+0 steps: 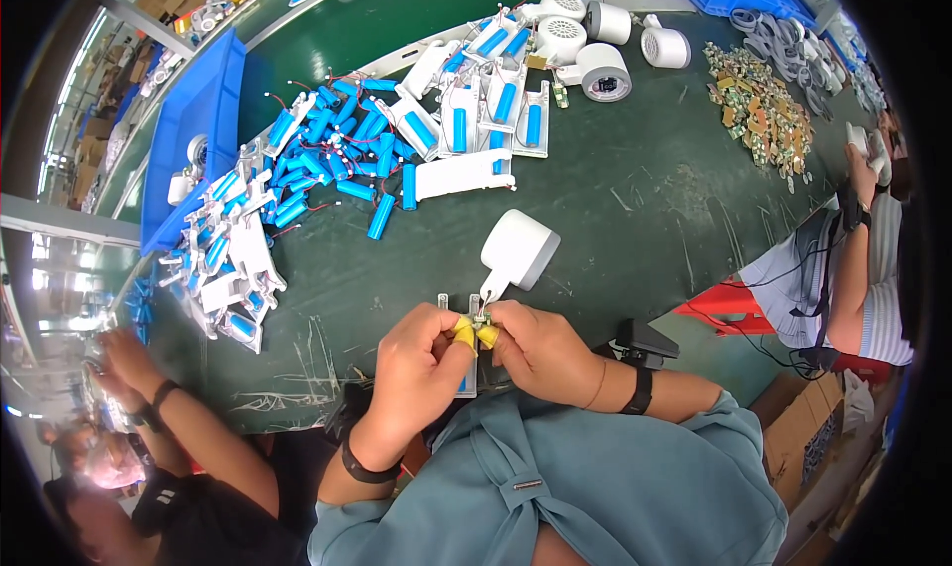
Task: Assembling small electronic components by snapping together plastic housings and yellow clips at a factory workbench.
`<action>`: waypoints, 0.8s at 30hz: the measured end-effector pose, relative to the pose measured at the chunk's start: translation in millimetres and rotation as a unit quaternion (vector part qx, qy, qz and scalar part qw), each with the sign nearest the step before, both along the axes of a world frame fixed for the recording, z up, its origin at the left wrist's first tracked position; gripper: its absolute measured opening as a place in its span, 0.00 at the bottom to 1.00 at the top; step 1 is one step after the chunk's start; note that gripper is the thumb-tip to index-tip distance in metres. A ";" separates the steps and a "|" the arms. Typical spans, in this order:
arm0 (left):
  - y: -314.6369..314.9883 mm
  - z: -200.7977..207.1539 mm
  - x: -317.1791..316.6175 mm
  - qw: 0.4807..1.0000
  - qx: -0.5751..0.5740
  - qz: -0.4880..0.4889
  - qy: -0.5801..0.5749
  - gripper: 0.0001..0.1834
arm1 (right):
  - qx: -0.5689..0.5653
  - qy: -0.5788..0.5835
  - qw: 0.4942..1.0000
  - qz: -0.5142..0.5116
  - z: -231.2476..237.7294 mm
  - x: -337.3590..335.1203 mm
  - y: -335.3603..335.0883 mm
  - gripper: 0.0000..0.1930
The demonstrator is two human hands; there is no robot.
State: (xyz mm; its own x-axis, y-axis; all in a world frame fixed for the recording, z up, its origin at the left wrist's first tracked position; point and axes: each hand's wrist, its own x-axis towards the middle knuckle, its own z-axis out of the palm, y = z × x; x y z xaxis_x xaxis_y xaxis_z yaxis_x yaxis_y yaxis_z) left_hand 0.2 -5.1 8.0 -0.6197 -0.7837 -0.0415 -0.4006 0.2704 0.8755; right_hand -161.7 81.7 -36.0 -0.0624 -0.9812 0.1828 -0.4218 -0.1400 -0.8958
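My left hand (421, 363) and my right hand (543, 348) meet near the table's front edge, fingers closed in a pinch. Yellow finger covers wrap some of the fingertips. Between them is a small circuit board (482, 320), partly hidden by the fingers. Just beyond sits a white fan head (519, 250), its narrow neck pointing toward the board. Under my hands lies a white handle shell (468, 385) with a blue part in it, mostly covered by the left hand.
Blue battery cells (337, 144) lie heaped beside white handle shells (476, 110). More shells (233, 268) are piled left, near a blue bin (203, 120). White fan heads (602, 72) stand at the back; circuit boards (759, 110) are heaped right. Co-workers' arms (213, 422) flank me.
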 end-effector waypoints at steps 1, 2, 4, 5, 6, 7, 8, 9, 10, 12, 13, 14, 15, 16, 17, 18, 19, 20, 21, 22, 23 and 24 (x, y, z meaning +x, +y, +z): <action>4.8 -1.6 -1.6 1.000 0.000 -0.001 0.000 0.06 | 0.000 0.000 1.000 -0.001 0.1 2.2 0.5 0.09; 9.4 -3.3 -2.9 0.999 -0.030 0.012 0.021 0.07 | -0.012 0.006 1.000 -0.018 0.4 4.6 0.5 0.09; 15.5 -5.4 -5.0 0.997 -0.061 0.024 0.042 0.07 | -0.024 0.013 0.999 -0.037 0.3 6.2 0.3 0.08; 18.4 -6.2 -5.2 0.996 -0.072 0.032 0.044 0.08 | -0.032 0.024 0.998 -0.040 -0.1 6.6 0.8 0.08; 20.3 -7.0 -6.0 0.995 -0.083 0.039 0.046 0.09 | -0.040 0.035 0.998 -0.044 -0.6 7.1 1.3 0.08; 21.3 -9.4 -6.9 0.993 -0.094 0.039 0.057 0.09 | -0.039 0.034 0.998 -0.044 -1.8 7.8 1.8 0.08; 21.5 -8.8 -7.8 0.993 -0.093 0.039 0.057 0.09 | -0.046 0.040 0.997 -0.047 -3.3 8.1 2.0 0.08; 21.8 -7.4 -8.8 0.993 -0.100 0.036 0.054 0.09 | -0.052 0.046 0.996 -0.050 -4.2 8.1 2.2 0.08; 22.2 -6.8 -9.6 0.992 -0.107 0.033 0.050 0.09 | -0.052 0.046 0.996 -0.051 -4.1 7.9 2.4 0.08; 23.0 -9.1 -9.9 0.992 -0.112 0.032 0.055 0.09 | -0.054 0.036 0.997 -0.051 -2.9 7.6 1.1 0.09; 23.1 -10.6 -9.8 0.991 -0.117 0.031 0.061 0.10 | -0.054 0.035 0.997 -0.051 -2.7 7.5 0.0 0.09; 22.8 -11.4 -10.0 0.991 -0.117 0.028 0.060 0.10 | -0.052 0.041 0.996 -0.056 -2.4 7.6 0.7 0.09; 21.4 -12.0 -9.8 0.990 -0.131 0.016 0.043 0.10 | -0.051 0.047 0.996 -0.061 -1.9 7.7 1.3 0.09; 19.9 -11.7 -9.3 0.989 -0.145 0.004 0.026 0.10 | -0.051 0.046 0.996 -0.063 -0.7 7.9 1.6 0.09; 15.6 -11.2 -9.5 0.989 -0.145 0.001 0.026 0.10 | -0.037 0.035 0.997 -0.062 0.7 7.1 0.1 0.10; 10.5 -10.3 -8.8 0.992 -0.120 -0.010 0.029 0.11 | -0.023 0.025 0.998 -0.061 2.1 6.4 -1.0 0.10; 6.0 -9.3 -7.2 0.995 -0.095 -0.021 0.032 0.12 | -0.025 0.024 0.997 -0.064 3.4 6.0 -1.6 0.10; 1.6 -11.0 -3.9 0.995 -0.096 -0.024 0.032 0.12 | -0.020 0.009 0.998 -0.059 4.8 6.1 -1.6 0.12; -3.7 -15.6 0.0 0.997 -0.027 -0.030 0.062 0.14 | -0.016 -0.006 0.998 -0.054 5.7 6.3 -1.6 0.13; -7.9 -19.5 2.6 0.994 0.042 -0.035 0.091 0.15 | -0.017 -0.007 0.998 -0.058 5.4 6.8 -1.6 0.13; -9.4 -21.2 3.1 0.992 0.041 -0.047 0.106 0.17 | -0.018 -0.013 0.998 -0.056 3.7 7.3 -1.0 0.14; -10.0 -19.4 3.3 0.992 0.041 -0.052 0.105 0.17 | -0.018 -0.020 0.998 -0.054 2.1 7.6 -0.6 0.15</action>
State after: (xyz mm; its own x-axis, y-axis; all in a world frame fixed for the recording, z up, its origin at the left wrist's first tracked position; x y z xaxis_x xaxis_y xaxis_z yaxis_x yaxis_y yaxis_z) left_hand 3.5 -15.1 -11.4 -0.6981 -0.7151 0.0364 -0.1802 0.2247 0.9576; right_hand -154.1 81.1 -33.9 -0.1763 -0.9610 0.2133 -0.4008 -0.1278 -0.9072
